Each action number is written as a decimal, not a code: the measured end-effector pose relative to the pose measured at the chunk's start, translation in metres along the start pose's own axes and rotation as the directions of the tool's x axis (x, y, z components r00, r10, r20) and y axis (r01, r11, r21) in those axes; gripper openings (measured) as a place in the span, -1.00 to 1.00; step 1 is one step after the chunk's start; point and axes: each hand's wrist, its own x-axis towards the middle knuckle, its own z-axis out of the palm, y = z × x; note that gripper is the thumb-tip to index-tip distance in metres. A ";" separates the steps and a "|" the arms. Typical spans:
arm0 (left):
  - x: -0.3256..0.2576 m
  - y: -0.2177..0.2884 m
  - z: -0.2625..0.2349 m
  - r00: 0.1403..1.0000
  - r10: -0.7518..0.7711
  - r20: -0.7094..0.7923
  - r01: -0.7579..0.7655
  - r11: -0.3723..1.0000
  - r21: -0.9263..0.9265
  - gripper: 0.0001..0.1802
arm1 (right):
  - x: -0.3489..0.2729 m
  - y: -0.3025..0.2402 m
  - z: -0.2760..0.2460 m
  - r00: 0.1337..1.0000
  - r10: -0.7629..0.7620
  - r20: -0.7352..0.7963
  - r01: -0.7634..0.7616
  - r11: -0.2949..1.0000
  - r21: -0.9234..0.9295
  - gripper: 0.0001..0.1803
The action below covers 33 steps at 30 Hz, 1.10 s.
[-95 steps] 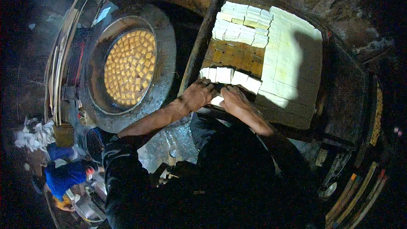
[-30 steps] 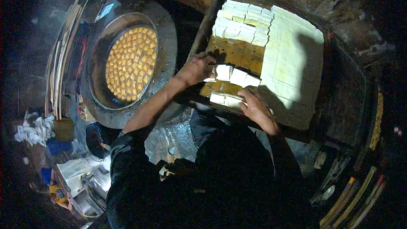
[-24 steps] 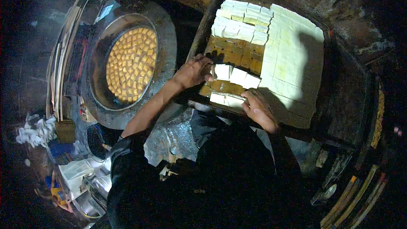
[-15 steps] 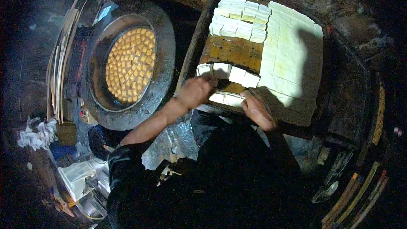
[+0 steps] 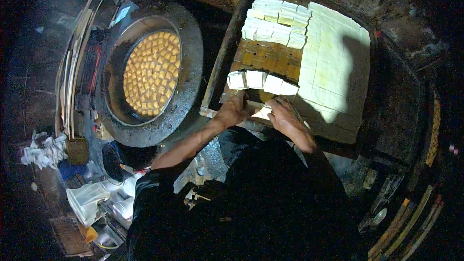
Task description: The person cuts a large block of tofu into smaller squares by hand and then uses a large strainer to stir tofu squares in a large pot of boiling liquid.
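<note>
Four white blocks (image 5: 256, 79) stand side by side at eight o'clock in the tray (image 5: 226, 53), their broad faces tilted up. A further piece (image 5: 263, 112), mostly covered, lies at seven o'clock between the person's two hands. The left hand (image 5: 235, 110) curls at its left end, thumb stretched along it; the right hand (image 5: 290, 123) lies over its right end, fingers bent. Whether either pinches the piece or only steadies it cannot be told.

The blocks look like damp bean curd: probably light, soft and slick, apt to crumble at the corners. Their cut edges seem crisp enough to hold a shape. The safer hold would be flat finger pads on opposite ends, low down, with even, gentle pressure; a fingertip pinch on one corner would likely dent or tear it.

More rows (image 5: 275, 21) sit at eleven o'clock, bare matting (image 5: 270, 60) shows at nine, and a scored sheet (image 5: 325, 53) fills three o'clock. Beyond the tray, also at nine, a pan (image 5: 114, 75) holds golden squares (image 5: 152, 75).
</note>
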 end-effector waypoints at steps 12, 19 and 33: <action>0.005 0.058 -0.036 0.981 0.157 -0.110 -0.145 0.983 0.112 -0.53 | -0.012 0.015 -0.009 0.998 0.064 -0.014 -0.064 0.996 -0.061 -0.64; 0.054 0.059 -0.066 0.986 0.105 -0.133 -0.047 0.924 0.379 -0.43 | -0.013 0.015 -0.007 0.995 0.098 -0.012 -0.097 0.994 0.045 -0.67; -0.021 0.040 0.003 0.991 0.130 -0.017 -0.096 0.809 0.580 -0.49 | 0.006 0.018 -0.034 0.985 -0.121 0.120 0.129 0.990 -0.057 -0.71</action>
